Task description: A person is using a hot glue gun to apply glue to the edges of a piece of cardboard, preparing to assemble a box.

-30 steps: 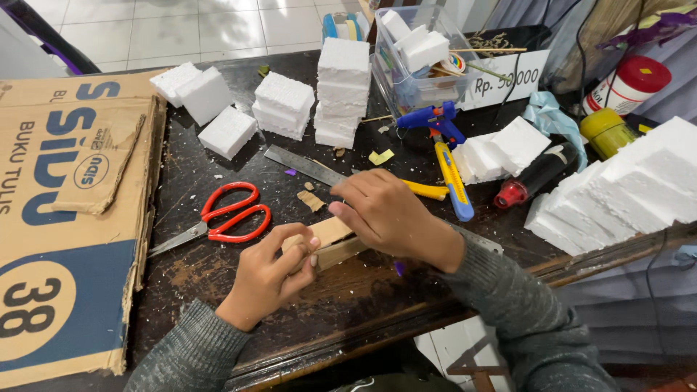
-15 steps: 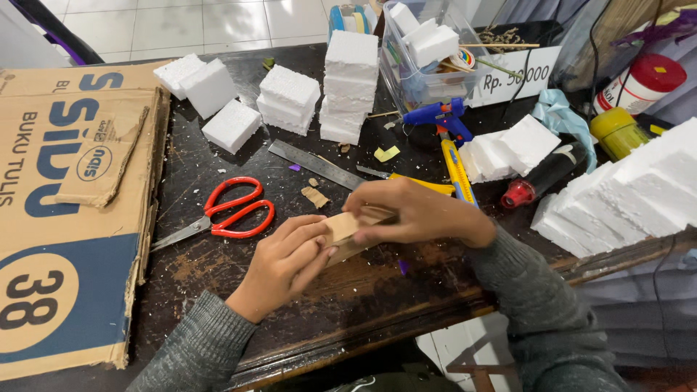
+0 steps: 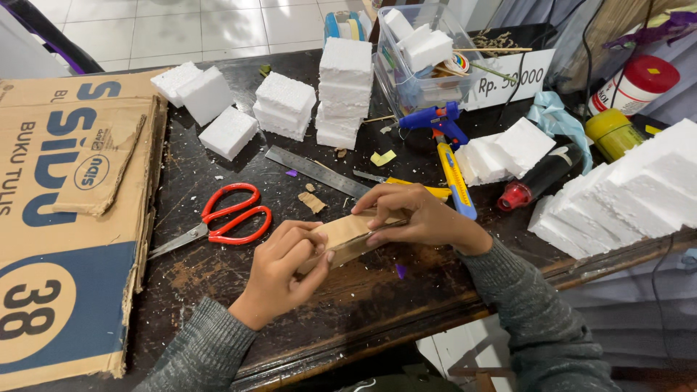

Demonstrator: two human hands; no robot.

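Note:
Both hands hold a small folded piece of brown cardboard (image 3: pixel 345 234) just above the dark wooden table (image 3: pixel 218 174). My left hand (image 3: pixel 284 270) grips its near left end with thumb and fingers. My right hand (image 3: pixel 420 215) pinches its right end from above. Red-handled scissors (image 3: pixel 226 216) lie just left of my left hand. A metal ruler (image 3: pixel 316 171) and small cardboard scraps (image 3: pixel 313 201) lie beyond the hands.
A large flattened cardboard box (image 3: pixel 65 218) covers the table's left side. White foam blocks (image 3: pixel 284 105) stand at the back, more foam (image 3: pixel 624 196) at the right. A blue glue gun (image 3: pixel 433 120), yellow-blue cutter (image 3: pixel 456 178), clear plastic bin (image 3: pixel 421 65) and jars (image 3: pixel 639 83) sit at the back right.
Both hands lifted the cardboard piece off the table and turned it; my right hand moved from pressing on it to pinching its right end.

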